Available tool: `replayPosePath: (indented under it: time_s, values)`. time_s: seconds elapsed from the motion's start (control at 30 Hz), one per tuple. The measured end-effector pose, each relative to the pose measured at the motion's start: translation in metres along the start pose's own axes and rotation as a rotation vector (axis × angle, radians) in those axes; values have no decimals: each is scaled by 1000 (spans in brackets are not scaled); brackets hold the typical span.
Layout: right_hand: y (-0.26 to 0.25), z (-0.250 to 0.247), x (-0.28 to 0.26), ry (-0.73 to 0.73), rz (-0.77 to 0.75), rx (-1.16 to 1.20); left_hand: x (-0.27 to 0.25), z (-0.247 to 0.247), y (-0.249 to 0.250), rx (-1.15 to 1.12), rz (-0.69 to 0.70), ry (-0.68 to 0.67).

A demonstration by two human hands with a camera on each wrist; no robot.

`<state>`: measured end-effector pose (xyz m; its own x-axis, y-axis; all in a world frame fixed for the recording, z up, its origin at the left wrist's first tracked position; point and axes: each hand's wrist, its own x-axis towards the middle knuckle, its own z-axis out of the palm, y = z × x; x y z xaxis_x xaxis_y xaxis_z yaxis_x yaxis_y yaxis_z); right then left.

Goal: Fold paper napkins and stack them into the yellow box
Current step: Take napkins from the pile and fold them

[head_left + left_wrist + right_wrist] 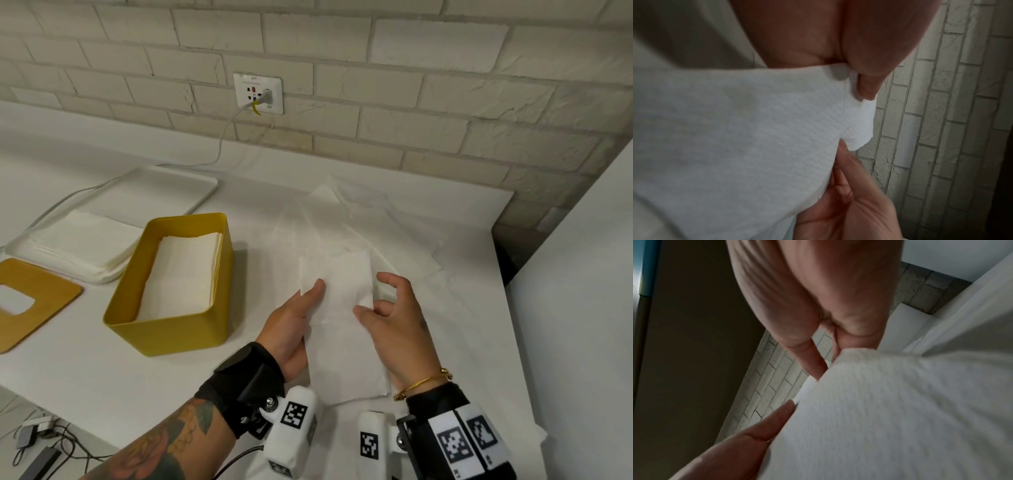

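A white paper napkin (337,284) is lifted off the white table, its near half (346,363) still lying flat. My left hand (294,315) pinches its left edge, thumb (867,84) on top and fingers (851,186) underneath. My right hand (387,308) pinches the right edge between thumb (764,426) and fingers (813,363); its index finger curls above. The yellow box (178,329) stands open to the left of my hands, holding a stack of folded napkins (185,274).
A white tray (191,185) with a pile of flat napkins (78,246) sits behind the box. The yellow lid (51,294) lies far left. More loose napkins (359,219) are spread behind my hands. A brick wall with a socket (258,92) backs the table; the table's edge (500,274) is on the right.
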<state>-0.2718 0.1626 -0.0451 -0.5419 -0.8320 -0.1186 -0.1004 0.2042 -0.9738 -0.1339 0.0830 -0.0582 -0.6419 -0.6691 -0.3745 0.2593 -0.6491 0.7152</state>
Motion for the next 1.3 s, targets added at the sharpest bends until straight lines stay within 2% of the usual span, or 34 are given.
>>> replayPosePath:
  time_s: [0.17, 0.27, 0.33, 0.5, 0.57, 0.67, 0.73, 0.8, 0.9, 1.0, 1.07, 1.13, 1.2, 1.3]
  values:
    - [3, 2, 1, 11, -2, -6, -3, -1, 8, 56, 40, 16]
    - [3, 2, 6, -128, 70, 75, -7, 2, 15, 130, 59, 1]
    - [-1, 2, 8, -202, 53, 95, -8, 6, 18, 186, 64, -15]
    - [-1, 7, 9, -204, 58, 152, -8, 11, 19, 267, 47, -14]
    - [3, 5, 7, -280, 77, 50, -5, 10, 23, 271, 65, 17]
    - [7, -4, 2, -482, 158, -164, 4, 3, 37, 173, 116, 88]
    - [1, -16, 1, -522, 161, -245, 7, 0, 47, 89, 143, 124]
    - [-10, -35, 8, -407, 127, -288, 7, -1, 53, 35, 145, 131]
    - [-18, -81, 29, -55, 106, -324, 3, -1, 53, 31, 132, 132]
    - [-2, -126, 49, 220, 180, -575, 1, 1, 44, 64, 113, 144]
    - [11, -143, 55, 250, 348, -786, 0, 3, 38, 98, 91, 139]
    - [19, -147, 57, 201, 484, -896, -1, 4, 34, 124, 75, 144]
    - [22, -145, 60, 139, 523, -962, 0, 4, 30, 129, 65, 156]
    - [24, -140, 64, 83, 503, -1068, 0, 4, 26, 134, 54, 164]
